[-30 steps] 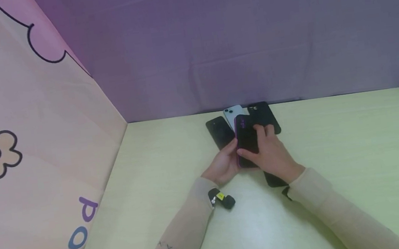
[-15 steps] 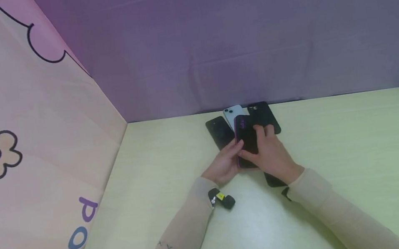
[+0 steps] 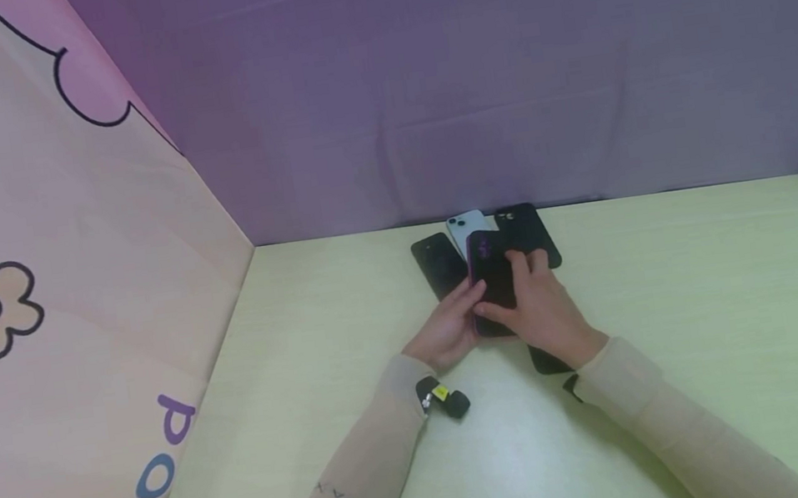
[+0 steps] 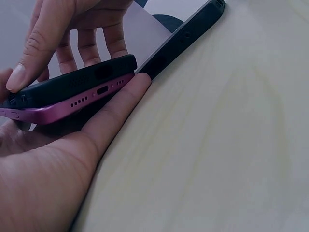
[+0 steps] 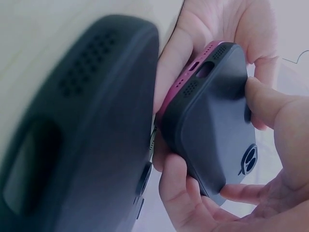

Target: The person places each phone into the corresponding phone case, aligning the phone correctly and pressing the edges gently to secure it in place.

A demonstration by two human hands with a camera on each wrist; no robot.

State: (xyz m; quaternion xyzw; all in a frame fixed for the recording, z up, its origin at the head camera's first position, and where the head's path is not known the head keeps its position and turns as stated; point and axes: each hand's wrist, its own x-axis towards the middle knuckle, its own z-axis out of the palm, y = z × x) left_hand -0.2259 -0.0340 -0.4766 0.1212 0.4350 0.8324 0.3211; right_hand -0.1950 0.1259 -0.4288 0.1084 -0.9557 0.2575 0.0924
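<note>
My left hand (image 3: 448,331) holds a pink phone (image 4: 60,111) from below, its thumb over the near left edge. A black phone case (image 5: 212,116) lies against the phone's back, its camera opening over the phone's lenses. Along the bottom end, a pink strip of the phone shows out of the case in both wrist views. With thumb and fingers spread across the case, my right hand (image 3: 546,305) grips it by its edges. The phone's screen faces down and is hidden.
Beyond the hands lie a black phone (image 3: 438,261), a light blue phone (image 3: 467,225) and a black case (image 3: 532,238) near the purple backdrop (image 3: 501,101). Another black case (image 3: 550,359) lies partly under the right wrist. A printed panel (image 3: 76,325) stands along the table's left side.
My left thumb has shifted from the phone's side edge onto the face of the case. Otherwise both hands, the phone and the case stay nearly in place.
</note>
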